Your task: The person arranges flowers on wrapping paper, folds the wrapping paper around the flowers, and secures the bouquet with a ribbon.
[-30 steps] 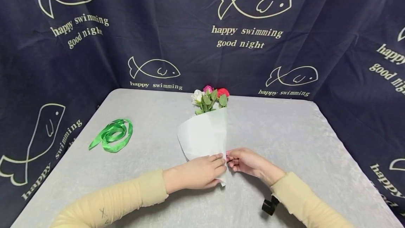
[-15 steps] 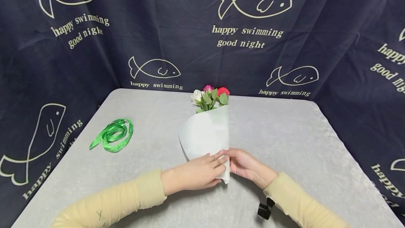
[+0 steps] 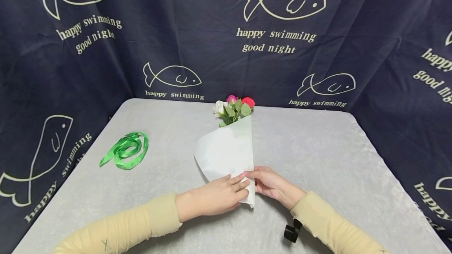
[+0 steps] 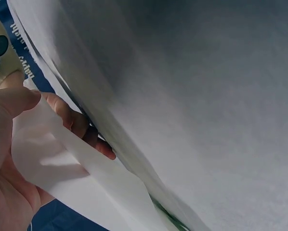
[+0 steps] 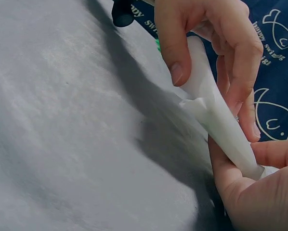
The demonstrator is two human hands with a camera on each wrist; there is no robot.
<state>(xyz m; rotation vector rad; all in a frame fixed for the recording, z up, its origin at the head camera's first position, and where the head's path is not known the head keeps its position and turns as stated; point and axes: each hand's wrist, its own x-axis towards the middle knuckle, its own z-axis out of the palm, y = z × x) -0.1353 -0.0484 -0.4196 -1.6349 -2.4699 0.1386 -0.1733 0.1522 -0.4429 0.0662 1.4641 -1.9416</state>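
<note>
White wrapping paper point(image 3: 226, 148) lies in a cone around a small bunch of roses. A white rose point(image 3: 219, 107), a pink rose point(image 3: 232, 98) and a red rose point(image 3: 248, 101) stick out at the far end with green leaves point(image 3: 234, 113). My left hand point(image 3: 213, 198) lies across the paper's narrow lower end; the right wrist view shows its thumb and fingers around the rolled paper point(image 5: 226, 127). From the right, my right hand point(image 3: 272, 182) pinches the paper's edge, its index finger on top close to the left fingertips. The stems are mostly hidden; a green strip point(image 4: 169, 214) shows in the left wrist view.
A loosely coiled green ribbon point(image 3: 128, 150) lies to the left on the grey cloth-covered table point(image 3: 303, 140). A black device point(image 3: 292, 231) hangs under my right wrist. Dark blue fabric point(image 3: 219, 50) with fish drawings encloses the table's back and sides.
My right hand has come in from beside the paper and now pinches its right edge. My left hand has slid slightly left, and the paper's wide left side has spread a little left.
</note>
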